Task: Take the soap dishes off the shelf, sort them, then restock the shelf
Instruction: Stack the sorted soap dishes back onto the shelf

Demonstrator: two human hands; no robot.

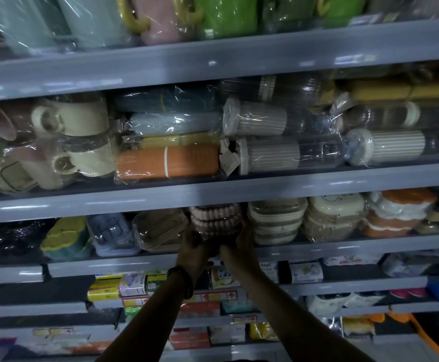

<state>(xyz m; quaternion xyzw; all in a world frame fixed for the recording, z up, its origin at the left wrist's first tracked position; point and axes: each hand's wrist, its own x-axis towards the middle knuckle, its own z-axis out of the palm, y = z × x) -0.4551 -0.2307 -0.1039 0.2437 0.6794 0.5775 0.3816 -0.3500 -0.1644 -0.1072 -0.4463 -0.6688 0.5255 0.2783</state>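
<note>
Flanking pink dishes (214,221), clear box (158,229), beige stack (275,221)

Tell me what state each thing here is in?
Pink stack: held in both hands at the shelf front.
Left hand: grips its left side.
Right hand: grips its right side.
Clear box: wrapped, on the shelf.
Beige stack: wrapped, on the shelf.

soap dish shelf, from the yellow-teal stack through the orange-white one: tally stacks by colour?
yellow-teal stack: 1
grey-blue stack: 1
clear-brown stack: 1
pink stack: 1, held by left hand and right hand
beige stacks: 2
orange-white stack: 1
Total: 7
</note>
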